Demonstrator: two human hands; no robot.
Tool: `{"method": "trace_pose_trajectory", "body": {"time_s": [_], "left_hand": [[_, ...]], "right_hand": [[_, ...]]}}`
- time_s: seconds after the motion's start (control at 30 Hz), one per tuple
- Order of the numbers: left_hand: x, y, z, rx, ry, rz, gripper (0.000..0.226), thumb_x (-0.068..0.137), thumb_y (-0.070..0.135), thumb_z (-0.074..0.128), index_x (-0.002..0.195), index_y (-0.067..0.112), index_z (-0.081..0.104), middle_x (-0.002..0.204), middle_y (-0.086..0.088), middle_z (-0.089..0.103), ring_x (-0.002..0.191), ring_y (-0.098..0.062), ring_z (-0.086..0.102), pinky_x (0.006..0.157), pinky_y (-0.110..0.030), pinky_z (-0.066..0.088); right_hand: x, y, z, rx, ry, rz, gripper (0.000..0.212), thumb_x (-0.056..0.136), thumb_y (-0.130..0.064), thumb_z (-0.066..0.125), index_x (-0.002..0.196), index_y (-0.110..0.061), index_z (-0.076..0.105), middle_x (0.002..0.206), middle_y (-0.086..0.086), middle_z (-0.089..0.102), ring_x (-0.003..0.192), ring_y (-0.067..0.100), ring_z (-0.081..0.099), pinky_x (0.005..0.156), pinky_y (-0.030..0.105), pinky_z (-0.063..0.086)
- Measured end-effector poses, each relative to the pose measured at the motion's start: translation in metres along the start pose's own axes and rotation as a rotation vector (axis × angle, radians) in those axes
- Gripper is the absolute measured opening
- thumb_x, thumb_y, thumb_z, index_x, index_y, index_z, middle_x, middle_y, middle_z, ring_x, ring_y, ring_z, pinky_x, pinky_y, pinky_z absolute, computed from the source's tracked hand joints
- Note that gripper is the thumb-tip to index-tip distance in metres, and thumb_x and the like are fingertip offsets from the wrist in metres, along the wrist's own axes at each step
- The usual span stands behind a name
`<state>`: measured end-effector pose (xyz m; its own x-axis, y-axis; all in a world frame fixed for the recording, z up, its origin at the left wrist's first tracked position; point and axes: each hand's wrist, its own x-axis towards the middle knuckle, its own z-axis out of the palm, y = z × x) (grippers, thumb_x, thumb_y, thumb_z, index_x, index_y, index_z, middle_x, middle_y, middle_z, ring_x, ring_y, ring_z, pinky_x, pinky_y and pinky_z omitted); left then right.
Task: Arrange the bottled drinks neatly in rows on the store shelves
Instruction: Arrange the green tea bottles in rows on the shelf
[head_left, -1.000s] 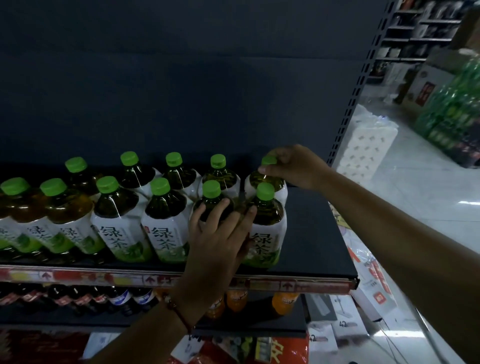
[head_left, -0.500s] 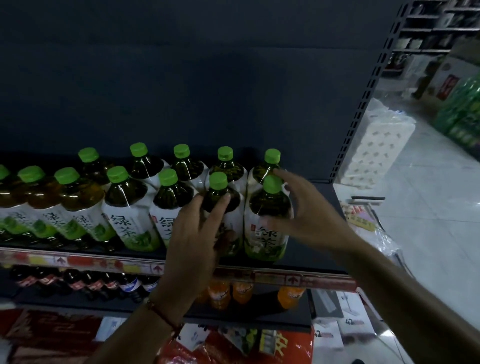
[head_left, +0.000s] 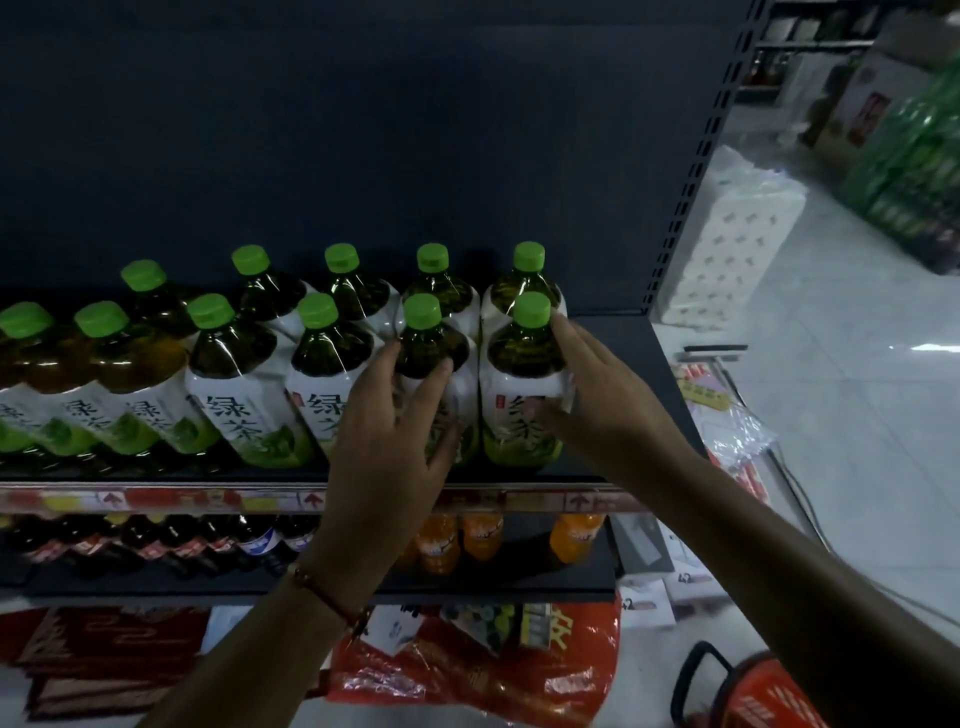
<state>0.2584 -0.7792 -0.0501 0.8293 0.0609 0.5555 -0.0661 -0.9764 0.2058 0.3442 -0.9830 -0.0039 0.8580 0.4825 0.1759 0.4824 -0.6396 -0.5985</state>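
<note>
Green-capped tea bottles stand in two rows on the dark upper shelf (head_left: 613, 395). My left hand (head_left: 395, 436) lies with straight fingers against the front of the second bottle from the right (head_left: 431, 348) in the front row. My right hand (head_left: 597, 395) rests flat with extended fingers on the right side of the rightmost front bottle (head_left: 524, 364), thumb across its label. Behind it stands the rightmost back-row bottle (head_left: 527, 280). Further left, more tea bottles (head_left: 234, 374) lean slightly in the wide-angle view.
Bare shelf space lies to the right of the bottles up to the perforated upright (head_left: 691, 171). Below, a lower shelf holds dark cola bottles (head_left: 208, 540) and orange drinks (head_left: 483, 535). A red basket (head_left: 748, 696) and red bags (head_left: 467, 665) lie on the floor.
My right hand left the back-row cap, came down and now rests on the side of the rightmost front bottle. My left hand stayed on the second front bottle.
</note>
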Motion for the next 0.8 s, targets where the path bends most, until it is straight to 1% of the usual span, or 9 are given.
{"method": "trace_pose_trajectory", "body": {"time_s": [0.07,0.13,0.23,0.37,0.47,0.53,0.6,0.73,0.8], "left_hand": [[-0.014,-0.002,-0.002,-0.008,-0.014,0.069,0.053,0.093,0.028,0.065,0.142,0.013,0.05,0.15,-0.02,0.039,0.139,-0.035,0.036,0.109,-0.05,0.038],[-0.036,-0.005,-0.003,-0.039,-0.052,0.128,0.051,0.095,0.031,0.058,0.142,0.013,0.049,0.144,-0.015,0.05,0.136,-0.034,0.042,0.106,-0.053,0.04],[-0.073,-0.015,-0.004,-0.11,-0.184,0.144,0.051,0.094,0.036,0.053,0.141,0.016,0.051,0.14,-0.009,0.054,0.133,-0.031,0.046,0.105,-0.048,0.042],[-0.128,-0.036,0.014,-0.143,-0.424,0.14,0.055,0.091,0.046,0.049,0.139,0.021,0.054,0.138,-0.007,0.056,0.129,-0.031,0.049,0.1,-0.048,0.047],[-0.164,-0.048,0.041,-0.194,-0.572,0.144,0.056,0.089,0.051,0.046,0.137,0.023,0.056,0.138,-0.009,0.055,0.128,-0.031,0.05,0.098,-0.05,0.048],[-0.18,-0.05,0.06,-0.23,-0.671,0.151,0.056,0.09,0.052,0.042,0.135,0.021,0.057,0.139,-0.01,0.055,0.126,-0.031,0.052,0.097,-0.049,0.049],[-0.193,-0.051,0.082,-0.258,-0.753,0.142,0.055,0.092,0.051,0.04,0.135,0.023,0.058,0.143,-0.009,0.052,0.127,-0.029,0.049,0.096,-0.047,0.05],[-0.209,-0.054,0.137,-0.294,-0.826,0.086,0.051,0.096,0.045,0.049,0.145,0.031,0.045,0.156,-0.004,0.034,0.138,-0.025,0.034,0.107,-0.045,0.041],[-0.214,-0.055,0.174,-0.262,-0.822,0.052,0.054,0.099,0.044,0.049,0.15,0.038,0.034,0.163,0.002,0.018,0.14,-0.022,0.031,0.109,-0.039,0.036]], "right_hand": [[-0.018,0.0,0.008,-0.124,0.074,-0.02,0.08,0.091,-0.035,0.058,0.157,-0.019,0.018,0.162,0.002,0.023,0.149,0.02,0.021,0.12,0.038,0.023],[-0.042,0.001,0.02,-0.235,0.129,-0.078,0.073,0.09,-0.038,0.051,0.153,-0.009,0.029,0.16,0.011,0.028,0.149,0.028,0.022,0.121,0.041,0.02],[-0.081,0.001,0.045,-0.315,0.084,-0.074,0.066,0.091,-0.037,0.054,0.151,-0.015,0.036,0.159,0.01,0.029,0.149,0.03,0.022,0.12,0.049,0.023],[-0.136,-0.002,0.096,-0.299,-0.015,0.058,0.063,0.09,-0.037,0.06,0.147,-0.024,0.038,0.159,0.005,0.031,0.149,0.028,0.022,0.116,0.054,0.03],[-0.167,0.004,0.138,-0.285,-0.116,0.151,0.061,0.092,-0.046,0.047,0.149,-0.029,0.033,0.161,0.0,0.025,0.15,0.021,0.014,0.12,0.047,0.023],[-0.179,0.012,0.159,-0.252,-0.183,0.244,0.061,0.095,-0.045,0.05,0.151,-0.032,0.03,0.163,-0.004,0.017,0.15,0.017,0.007,0.12,0.036,0.012],[-0.185,0.028,0.18,-0.221,-0.236,0.308,0.064,0.095,-0.042,0.056,0.152,-0.033,0.028,0.164,-0.003,0.015,0.151,0.019,0.009,0.117,0.032,0.01],[-0.18,0.08,0.224,-0.215,-0.295,0.377,0.069,0.094,-0.043,0.059,0.153,-0.036,0.024,0.165,-0.002,0.011,0.151,0.023,0.008,0.118,0.039,0.014],[-0.174,0.119,0.251,-0.232,-0.293,0.378,0.07,0.093,-0.042,0.06,0.153,-0.037,0.023,0.165,-0.002,0.009,0.151,0.024,0.008,0.119,0.044,0.019]]}}
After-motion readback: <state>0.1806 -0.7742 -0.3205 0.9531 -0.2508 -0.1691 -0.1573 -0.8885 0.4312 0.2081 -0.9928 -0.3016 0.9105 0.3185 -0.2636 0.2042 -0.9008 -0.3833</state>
